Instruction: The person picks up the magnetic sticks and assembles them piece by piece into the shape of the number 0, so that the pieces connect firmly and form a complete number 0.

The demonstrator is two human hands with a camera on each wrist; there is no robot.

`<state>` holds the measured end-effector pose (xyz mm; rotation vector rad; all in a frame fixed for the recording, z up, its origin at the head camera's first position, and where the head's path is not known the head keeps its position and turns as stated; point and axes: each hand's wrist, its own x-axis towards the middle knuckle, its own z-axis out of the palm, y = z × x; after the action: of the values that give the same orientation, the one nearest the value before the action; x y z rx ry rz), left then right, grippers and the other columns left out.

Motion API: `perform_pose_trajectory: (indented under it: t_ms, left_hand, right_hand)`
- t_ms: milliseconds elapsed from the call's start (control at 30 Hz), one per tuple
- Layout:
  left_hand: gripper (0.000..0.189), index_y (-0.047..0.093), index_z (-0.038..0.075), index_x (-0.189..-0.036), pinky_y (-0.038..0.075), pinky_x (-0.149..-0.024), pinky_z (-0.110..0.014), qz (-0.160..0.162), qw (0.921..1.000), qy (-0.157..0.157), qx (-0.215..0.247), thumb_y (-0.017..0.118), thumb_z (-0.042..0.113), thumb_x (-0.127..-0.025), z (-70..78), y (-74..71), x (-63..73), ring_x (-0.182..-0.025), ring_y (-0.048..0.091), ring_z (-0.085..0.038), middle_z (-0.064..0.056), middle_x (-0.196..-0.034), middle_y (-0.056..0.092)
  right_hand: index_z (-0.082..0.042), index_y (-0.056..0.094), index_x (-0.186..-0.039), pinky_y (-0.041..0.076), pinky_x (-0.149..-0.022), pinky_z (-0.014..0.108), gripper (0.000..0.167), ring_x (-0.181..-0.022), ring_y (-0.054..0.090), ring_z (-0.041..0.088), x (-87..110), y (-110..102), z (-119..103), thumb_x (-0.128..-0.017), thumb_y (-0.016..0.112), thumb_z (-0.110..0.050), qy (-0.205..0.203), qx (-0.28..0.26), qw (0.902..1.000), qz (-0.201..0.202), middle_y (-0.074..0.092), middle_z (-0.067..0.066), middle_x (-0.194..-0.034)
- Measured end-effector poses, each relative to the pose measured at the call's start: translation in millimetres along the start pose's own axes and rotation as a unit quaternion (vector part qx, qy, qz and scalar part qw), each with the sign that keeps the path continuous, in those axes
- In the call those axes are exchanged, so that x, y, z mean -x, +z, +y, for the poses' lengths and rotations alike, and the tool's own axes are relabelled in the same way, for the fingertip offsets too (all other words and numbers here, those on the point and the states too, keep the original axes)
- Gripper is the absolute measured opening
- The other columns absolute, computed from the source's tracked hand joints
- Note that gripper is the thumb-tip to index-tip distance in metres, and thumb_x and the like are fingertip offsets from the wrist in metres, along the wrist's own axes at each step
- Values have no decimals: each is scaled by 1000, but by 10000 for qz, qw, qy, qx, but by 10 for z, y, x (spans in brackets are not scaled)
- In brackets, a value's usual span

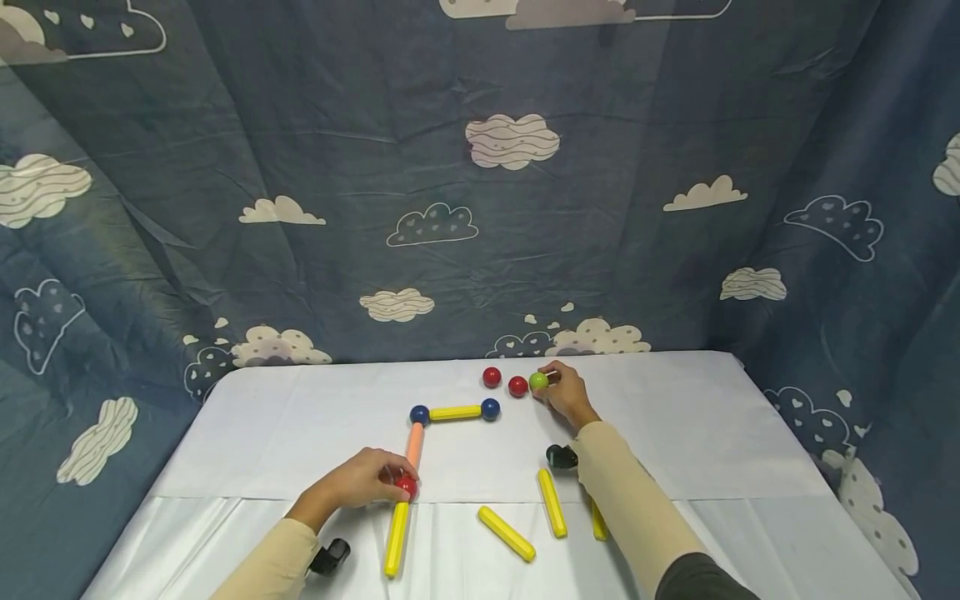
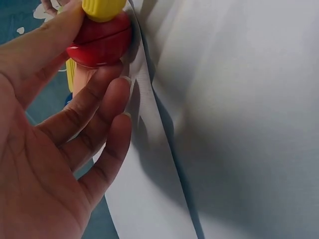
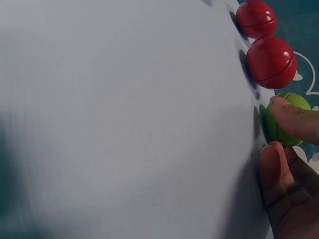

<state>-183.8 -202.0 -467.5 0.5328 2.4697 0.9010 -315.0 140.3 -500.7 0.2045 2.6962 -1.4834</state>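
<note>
My left hand pinches a red ball between thumb and fingers. A yellow rod joins this ball on the near side, and a salmon-pink rod runs from its far side to a blue ball. From there another yellow rod leads right to a second blue ball, all in one bent chain. Near the back of the table, my right hand holds a green ball by thumb and fingers. Two loose red balls, one nearer and one farther, lie beside it.
Loose yellow rods lie at the front: one slanted in the middle, one to its right, and one partly hidden by my right sleeve. White cloth covers the table; a dark cloud-patterned curtain hangs behind and at the sides.
</note>
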Motion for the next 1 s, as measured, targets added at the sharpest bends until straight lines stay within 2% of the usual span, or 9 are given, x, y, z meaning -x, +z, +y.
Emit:
perform_pose_trajectory:
  t_ms: [233,300,467,533,633,700,800,867,1000]
  left_hand:
    - [19,72,20,-100,44,-65,-27,-24,9999,84,146,77,20,-82,-35,-5,-16,-74,53,-14,7,-83,62]
    - [19,72,19,-101,44,-66,-28,-41,9998,72,188,77,21,-82,-41,-12,-14,-75,53,-14,7,-84,63]
    - [20,72,19,-102,46,-69,-30,-36,9997,41,248,77,20,-82,-47,-27,-6,-77,54,-15,6,-87,64]
    - [20,72,19,-101,46,-69,-30,-22,9997,44,237,77,19,-82,-45,-32,1,-77,54,-15,6,-87,64]
    - [20,73,19,-100,46,-70,-31,1,9998,22,213,78,18,-81,-43,-39,5,-77,54,-15,6,-87,64]
    - [20,73,19,-100,45,-70,-31,14,9998,19,198,78,17,-81,-45,-45,7,-77,53,-16,6,-86,64]
    - [20,73,18,-99,44,-70,-31,19,9998,74,194,79,18,-80,-49,-51,2,-77,52,-16,6,-85,63]
    - [19,73,18,-99,43,-69,-30,1,9997,165,189,79,19,-80,-60,-53,-6,-76,52,-16,6,-84,63]
    - [19,73,17,-100,43,-68,-29,-65,9991,341,227,78,19,-81,-87,-55,-28,-75,52,-16,6,-84,64]
  right_hand:
    - [-3,60,-117,45,-89,43,41,-102,54,32,25,1,1,-79,76,-3,-138,218,9997,-39,59,20,-112]
    - [-4,60,-118,48,-86,40,42,-100,55,30,53,-1,-12,-80,76,-5,-70,166,9998,-59,59,19,-113]
    - [-7,60,-120,52,-61,30,43,-85,57,25,194,-3,-126,-80,77,-8,-150,-49,9999,-66,59,17,-114]
    - [-7,62,-118,51,-58,29,42,-80,58,23,290,8,-205,-79,78,-9,-372,-136,9991,-160,60,16,-112]
    - [-8,66,-112,49,-62,29,38,-77,56,18,468,52,-340,-76,80,-8,-976,-89,9940,-496,63,11,-104]
    - [-7,67,-108,47,-65,28,36,-76,56,17,604,101,-432,-75,81,-7,-1558,-5,9836,-905,65,9,-99]
    - [-7,68,-106,47,-69,27,35,-76,55,16,807,200,-562,-74,82,-9,-2266,152,9589,-1700,64,4,-96]
    - [-9,68,-107,49,-69,26,35,-76,56,15,931,282,-635,-75,82,-10,-2585,260,9387,-2267,64,1,-96]
    - [-13,69,-108,50,-69,23,35,-76,57,12,1160,461,-770,-76,81,-12,-2948,431,8987,-3217,64,-8,-95]
